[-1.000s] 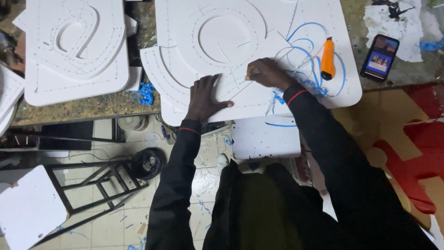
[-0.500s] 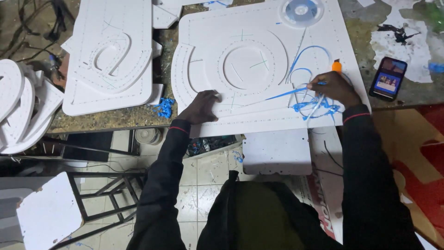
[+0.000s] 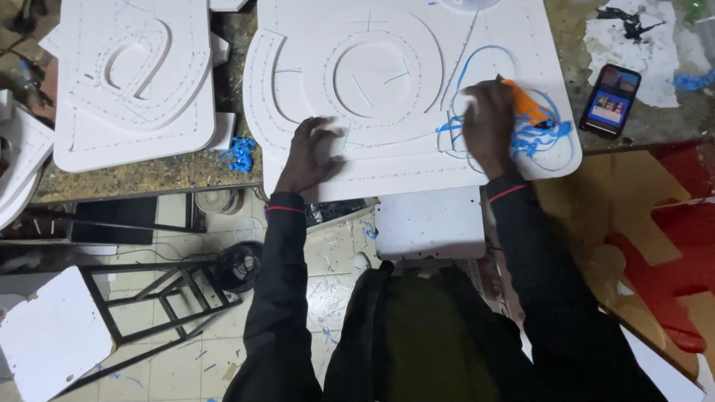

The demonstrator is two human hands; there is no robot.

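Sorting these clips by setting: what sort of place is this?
Probably a sign-making workshop: white boards cut with raised shapes on a paint-stained workbench, loose blue strips by the right hand, offcuts littering the floor.

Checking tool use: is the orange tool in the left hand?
No, the right hand grips the orange tool; the left hand presses the white board.

Pale tiled floor littered with blue scraps; black metal frame stand; worn paint-stained workbench
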